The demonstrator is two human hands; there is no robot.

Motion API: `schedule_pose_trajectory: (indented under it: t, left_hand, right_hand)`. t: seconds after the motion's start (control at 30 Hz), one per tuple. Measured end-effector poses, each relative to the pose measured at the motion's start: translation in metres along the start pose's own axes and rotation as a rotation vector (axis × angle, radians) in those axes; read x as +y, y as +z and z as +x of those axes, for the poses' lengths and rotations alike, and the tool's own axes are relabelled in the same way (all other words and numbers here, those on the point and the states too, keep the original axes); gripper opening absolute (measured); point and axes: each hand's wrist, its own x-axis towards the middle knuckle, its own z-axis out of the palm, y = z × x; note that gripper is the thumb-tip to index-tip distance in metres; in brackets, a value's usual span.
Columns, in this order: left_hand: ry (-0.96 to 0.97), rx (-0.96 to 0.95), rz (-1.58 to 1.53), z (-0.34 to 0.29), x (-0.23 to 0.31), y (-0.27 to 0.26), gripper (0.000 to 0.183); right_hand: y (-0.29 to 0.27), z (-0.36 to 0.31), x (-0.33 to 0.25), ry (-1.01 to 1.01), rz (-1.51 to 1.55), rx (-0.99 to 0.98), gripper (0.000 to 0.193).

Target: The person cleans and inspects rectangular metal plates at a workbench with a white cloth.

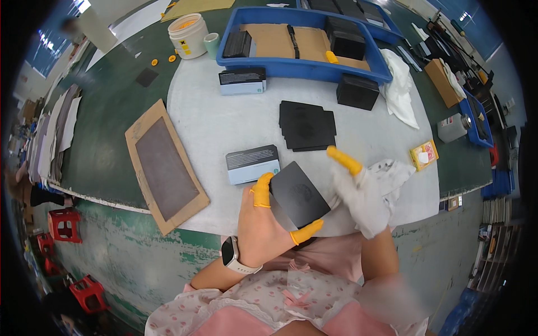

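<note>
My left hand [266,224], with yellow rubber finger cots on thumb and a finger, is closed on a square black card [300,195] by its edges, tilted over the table edge. Beside it hovers my right hand [364,199] in a white glove, blurred by motion. Its index finger, in a yellow cot, stretches out; nothing shows in its grasp, though the other fingers are smeared. Near it lies a crumpled, grey-stained white cloth [395,175]. Just beyond my left hand sits a black-and-pale-blue stack of cards [253,164]. Several loose black cards [307,126] overlap farther off.
A blue tray [305,69] at the back holds black stacks and a marker. Another black stack [357,92] and a blue-black stack [242,81] stand before it. A brown-framed board [168,168] lies left, a white tub [188,39] far left, a yellow box [423,155] right.
</note>
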Motion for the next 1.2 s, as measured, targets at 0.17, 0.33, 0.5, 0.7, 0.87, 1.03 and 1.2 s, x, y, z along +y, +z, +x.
schedule_pose_trajectory:
  t: [0.17,0.33,0.5,0.7,0.87,1.03,1.2]
  left_hand:
    - [-0.007,0.018,0.042,0.002,-0.002,0.001,0.088]
    - [0.084,-0.041,0.059,-0.002,-0.003,0.000,0.080]
    - [0.079,0.001,0.033,-0.003,-0.018,-0.011,0.061]
    - [0.147,0.060,0.356,0.035,-0.042,-0.062,0.055]
    - [0.070,-0.154,0.460,0.046,-0.049,-0.073,0.065]
    - [-0.018,-0.210,0.451,0.048,-0.053,-0.074,0.065]
    - [-0.043,-0.226,0.443,0.051,-0.054,-0.073,0.067]
  right_hand:
    - [0.006,-0.011,-0.003,0.002,-0.088,0.033,0.052]
    - [0.001,0.013,0.002,-0.126,-0.010,0.228,0.050]
    - [0.001,0.031,-0.006,-0.163,-0.081,0.253,0.050]
    - [-0.003,0.070,-0.020,-0.184,-0.309,0.293,0.052]
    - [0.001,0.091,-0.020,-0.215,-0.349,0.295,0.051]
    - [0.002,0.098,-0.017,-0.186,-0.332,0.262,0.051]
    - [0.001,0.100,-0.016,-0.166,-0.224,0.250,0.049]
